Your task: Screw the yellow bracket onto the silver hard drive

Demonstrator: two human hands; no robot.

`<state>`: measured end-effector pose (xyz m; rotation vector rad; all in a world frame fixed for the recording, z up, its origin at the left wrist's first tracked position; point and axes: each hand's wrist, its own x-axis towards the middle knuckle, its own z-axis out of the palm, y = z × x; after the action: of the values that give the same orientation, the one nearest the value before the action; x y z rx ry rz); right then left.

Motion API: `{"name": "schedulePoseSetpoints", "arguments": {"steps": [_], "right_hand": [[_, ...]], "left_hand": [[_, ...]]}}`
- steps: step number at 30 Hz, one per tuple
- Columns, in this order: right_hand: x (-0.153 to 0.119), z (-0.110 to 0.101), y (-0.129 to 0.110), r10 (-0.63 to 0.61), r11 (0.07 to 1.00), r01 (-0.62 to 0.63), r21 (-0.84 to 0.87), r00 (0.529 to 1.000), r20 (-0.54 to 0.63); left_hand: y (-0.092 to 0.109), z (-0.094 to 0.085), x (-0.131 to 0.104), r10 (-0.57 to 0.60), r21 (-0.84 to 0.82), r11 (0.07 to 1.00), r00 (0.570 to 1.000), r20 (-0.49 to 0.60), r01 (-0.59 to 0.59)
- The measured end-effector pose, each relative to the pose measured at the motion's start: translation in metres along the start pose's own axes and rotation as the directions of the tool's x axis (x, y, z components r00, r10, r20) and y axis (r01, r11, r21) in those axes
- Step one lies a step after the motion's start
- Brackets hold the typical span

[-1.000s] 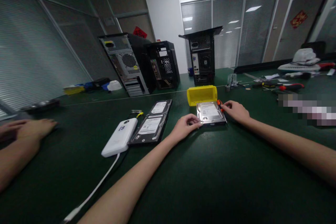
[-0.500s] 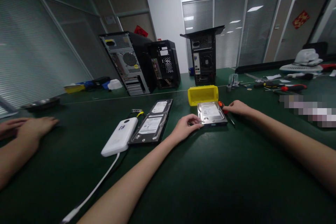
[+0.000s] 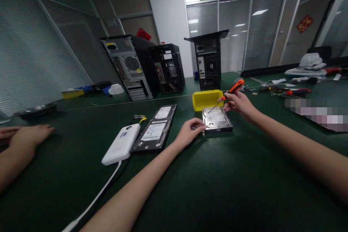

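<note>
A silver hard drive (image 3: 219, 119) lies label up on the green table. My left hand (image 3: 188, 132) is curled at its near left corner, thumb and fingers gripping the edge. Above the drive's right side, my right hand (image 3: 240, 105) is closed on an orange and black screwdriver (image 3: 235, 86). Its handle points up to the right, and its shaft slants down left over the drive's label; I cannot tell whether the tip touches. Just behind the drive sits an open yellow case (image 3: 208, 98).
Left of my hand lie two more hard drives (image 3: 154, 132) and a white power bank (image 3: 122, 143) with a cable. Computer cases (image 3: 210, 61) stand at the back. Hand tools (image 3: 296, 91) lie at the right. Another person's hands (image 3: 29, 136) rest at the left.
My right hand has lifted the screwdriver off the table beside the drive and swung its tip over the drive. My left hand stays at the drive's corner. The view has shifted slightly.
</note>
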<state>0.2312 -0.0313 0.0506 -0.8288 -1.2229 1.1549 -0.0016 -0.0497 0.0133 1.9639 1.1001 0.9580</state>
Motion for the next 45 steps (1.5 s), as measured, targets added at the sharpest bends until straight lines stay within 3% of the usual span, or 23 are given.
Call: {"name": "schedulePoseSetpoints", "arguments": {"steps": [3,7,21,33,45], "right_hand": [[-0.01,0.023,-0.004,-0.032,0.999,0.032,-0.014,0.999,-0.006],[-0.017,0.03,-0.002,-0.106,0.994,0.106,-0.005,0.993,0.052],[-0.028,0.029,-0.002,-0.146,0.958,0.193,-0.214,0.966,0.215],[-0.035,0.03,-0.002,-0.188,0.909,0.27,-0.318,0.946,0.265],[-0.035,0.029,-0.002,-0.195,0.92,0.266,-0.287,0.948,0.252]], "left_hand": [[-0.003,0.001,0.0,0.013,-0.073,0.997,0.993,-0.115,-0.021],[-0.006,0.002,0.0,0.0,-0.124,0.992,0.983,-0.183,-0.023],[-0.002,0.002,-0.005,-0.063,-0.081,0.995,0.986,-0.153,0.051],[0.0,0.004,-0.005,-0.04,0.005,0.999,0.989,-0.145,0.041],[0.001,0.003,-0.005,-0.106,-0.086,0.992,0.989,-0.106,0.097]]}}
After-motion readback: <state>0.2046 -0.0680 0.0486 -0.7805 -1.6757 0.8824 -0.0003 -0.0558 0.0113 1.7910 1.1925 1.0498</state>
